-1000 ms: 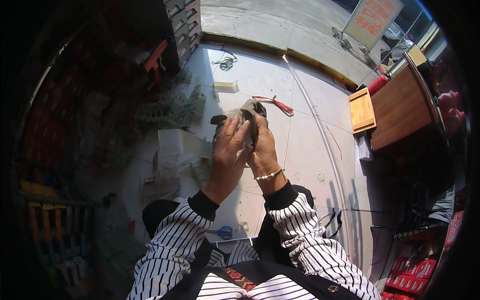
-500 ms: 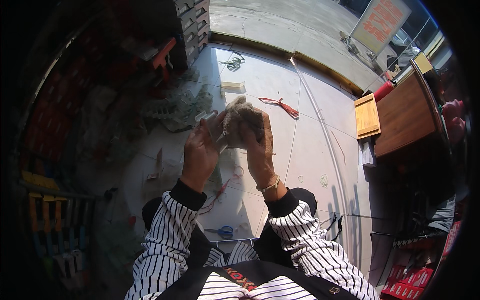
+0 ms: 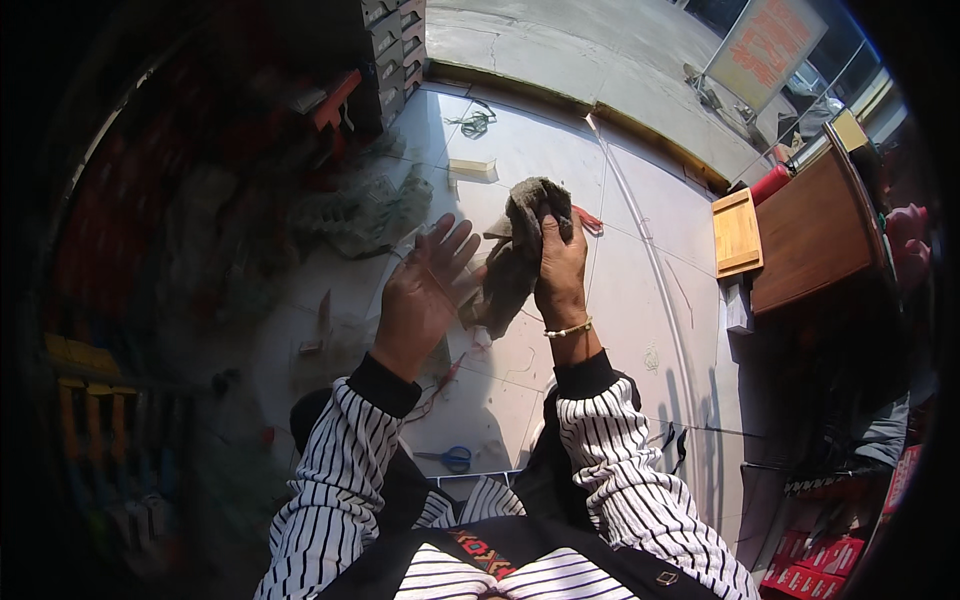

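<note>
While my right hand [image 3: 563, 264] clasps a grey-brown cloth [image 3: 512, 275] above the tiled floor [image 3: 615, 330], my left hand [image 3: 415, 295] spreads just left of it, holding what I cannot tell; a loose right-hand grip could drop the dangling cloth.

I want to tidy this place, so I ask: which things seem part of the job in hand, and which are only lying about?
Seemingly part of the job:
grey-brown cloth, held by the right hand
perhaps a clear piece at the left hand, hard to make out

Seemingly just lying about:
blue-handled scissors
red ribbon, partly hidden
green string
</note>
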Tool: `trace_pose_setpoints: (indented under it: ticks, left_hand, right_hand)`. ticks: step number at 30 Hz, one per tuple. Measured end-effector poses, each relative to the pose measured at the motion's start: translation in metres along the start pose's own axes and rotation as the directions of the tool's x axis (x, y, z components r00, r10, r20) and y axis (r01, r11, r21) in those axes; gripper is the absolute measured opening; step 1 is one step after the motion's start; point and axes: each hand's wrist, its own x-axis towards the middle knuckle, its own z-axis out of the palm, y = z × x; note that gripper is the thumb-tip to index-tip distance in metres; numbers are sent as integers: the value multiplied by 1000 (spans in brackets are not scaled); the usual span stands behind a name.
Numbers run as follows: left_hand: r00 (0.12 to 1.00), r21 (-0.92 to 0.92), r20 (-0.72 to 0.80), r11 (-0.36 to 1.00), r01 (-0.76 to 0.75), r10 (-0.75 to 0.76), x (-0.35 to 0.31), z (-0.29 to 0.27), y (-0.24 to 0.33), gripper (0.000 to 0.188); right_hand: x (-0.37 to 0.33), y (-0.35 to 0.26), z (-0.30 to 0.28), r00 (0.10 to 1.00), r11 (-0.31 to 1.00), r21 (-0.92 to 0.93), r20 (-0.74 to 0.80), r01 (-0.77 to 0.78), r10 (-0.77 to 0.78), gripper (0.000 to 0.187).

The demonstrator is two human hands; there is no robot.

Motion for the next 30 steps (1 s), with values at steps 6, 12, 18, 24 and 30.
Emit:
trace_pose_setpoints:
  ticks: [6,12,18,24,30]
  left_hand:
    - [998,-113,52,993,-41,48,1,-8,20,68]
    - [999,98,36,995,-3,0,-8,-2,8,76]
    - [985,322,172,946,-31,-26,-9,-3,-22,54]
    - [976,872,215,446,-204,26,-10,-13,-31,27]
    - [967,865,236,432,-256,100,-6,-22,-19,7]
  right_hand:
    - [-52,1,33,728,669,-420,630,613,-271,47]
    - [-47,34,31,748,694,-370,549,617,-372,51]
    - [-23,24,19,945,848,-425,223,317,-241,37]
    - [1,-16,-1,996,954,-292,77,73,-52,21]
    - [-24,-33,17,860,753,-503,486,424,-160,31]
